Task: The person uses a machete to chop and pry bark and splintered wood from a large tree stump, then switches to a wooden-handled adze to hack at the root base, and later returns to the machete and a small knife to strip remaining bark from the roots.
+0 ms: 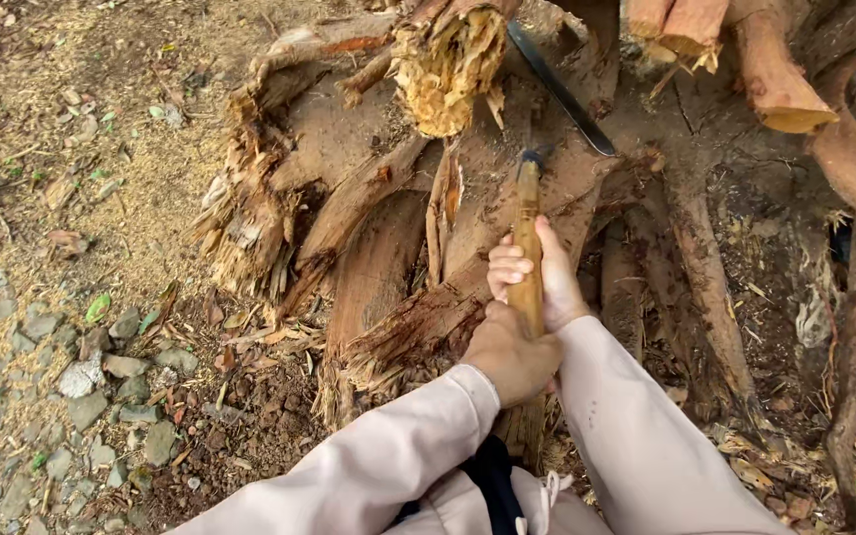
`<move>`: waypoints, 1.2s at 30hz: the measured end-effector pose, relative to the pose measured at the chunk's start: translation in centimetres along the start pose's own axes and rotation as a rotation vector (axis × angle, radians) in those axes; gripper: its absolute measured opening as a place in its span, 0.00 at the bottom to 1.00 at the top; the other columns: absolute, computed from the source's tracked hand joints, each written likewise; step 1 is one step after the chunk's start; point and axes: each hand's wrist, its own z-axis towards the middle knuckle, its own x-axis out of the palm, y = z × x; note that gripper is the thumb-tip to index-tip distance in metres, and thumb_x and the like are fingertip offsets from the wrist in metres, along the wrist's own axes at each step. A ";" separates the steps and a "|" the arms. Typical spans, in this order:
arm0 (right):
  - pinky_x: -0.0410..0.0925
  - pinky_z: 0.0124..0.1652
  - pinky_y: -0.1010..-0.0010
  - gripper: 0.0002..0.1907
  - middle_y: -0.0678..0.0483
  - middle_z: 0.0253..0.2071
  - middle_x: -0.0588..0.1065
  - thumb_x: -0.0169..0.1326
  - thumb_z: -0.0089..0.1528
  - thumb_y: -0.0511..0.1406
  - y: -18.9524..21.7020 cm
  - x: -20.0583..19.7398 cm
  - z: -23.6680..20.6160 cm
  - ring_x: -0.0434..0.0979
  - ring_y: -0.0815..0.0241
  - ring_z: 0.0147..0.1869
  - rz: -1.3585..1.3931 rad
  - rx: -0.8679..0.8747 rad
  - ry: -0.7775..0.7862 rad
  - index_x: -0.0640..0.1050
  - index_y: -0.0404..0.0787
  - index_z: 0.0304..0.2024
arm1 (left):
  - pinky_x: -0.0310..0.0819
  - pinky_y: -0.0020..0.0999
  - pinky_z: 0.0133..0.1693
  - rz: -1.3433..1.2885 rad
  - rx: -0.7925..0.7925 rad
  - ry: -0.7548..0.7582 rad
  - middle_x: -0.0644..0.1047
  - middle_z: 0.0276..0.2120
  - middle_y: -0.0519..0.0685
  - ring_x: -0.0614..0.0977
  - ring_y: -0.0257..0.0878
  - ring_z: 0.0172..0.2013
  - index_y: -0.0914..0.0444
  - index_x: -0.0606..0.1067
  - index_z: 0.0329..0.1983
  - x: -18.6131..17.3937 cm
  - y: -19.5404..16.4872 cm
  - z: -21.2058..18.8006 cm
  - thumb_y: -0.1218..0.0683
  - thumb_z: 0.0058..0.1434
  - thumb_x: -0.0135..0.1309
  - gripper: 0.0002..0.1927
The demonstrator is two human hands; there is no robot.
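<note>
Both hands stacked on wooden axe handle (526,260), right hand (532,277) ahead, left hand (509,355) behind, fingers clenched for control. Axe head (535,157) buried in splintered stump (388,248); machete blade (562,91) resting just beyond

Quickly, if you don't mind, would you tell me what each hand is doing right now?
Left hand: closed around the wooden handle, lower down.
Right hand: closed around the same handle, higher up, nearer the blade.

No packages, labels, signs or screens appear anywhere in this view.
</note>
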 end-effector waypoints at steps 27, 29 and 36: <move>0.71 0.46 0.51 0.13 0.37 0.44 0.79 0.60 0.62 0.40 9.5 14.0 13.4 0.78 0.38 0.48 -2.681 -0.235 -1.039 0.84 0.38 0.42 | 0.70 0.34 0.17 -0.567 -0.071 0.029 0.73 0.22 0.46 0.73 0.34 0.15 0.69 0.69 0.44 -6.5 6.4 -1.8 0.55 0.60 0.59 0.16; 0.70 0.45 0.52 0.13 0.38 0.44 0.79 0.59 0.63 0.40 9.6 14.0 13.7 0.78 0.39 0.47 -2.694 -0.202 -1.054 0.84 0.38 0.43 | 0.68 0.32 0.16 -0.513 -0.102 0.012 0.73 0.21 0.45 0.72 0.32 0.15 0.67 0.69 0.48 -6.5 6.4 -1.8 0.54 0.58 0.59 0.18; 0.70 0.43 0.53 0.14 0.40 0.43 0.79 0.56 0.67 0.41 11.7 12.9 14.8 0.78 0.43 0.44 -2.709 -0.147 -1.061 0.83 0.38 0.45 | 0.71 0.30 0.19 -0.281 -0.158 -0.029 0.76 0.26 0.46 0.75 0.32 0.17 0.68 0.67 0.56 -6.6 5.1 -2.5 0.49 0.60 0.60 0.27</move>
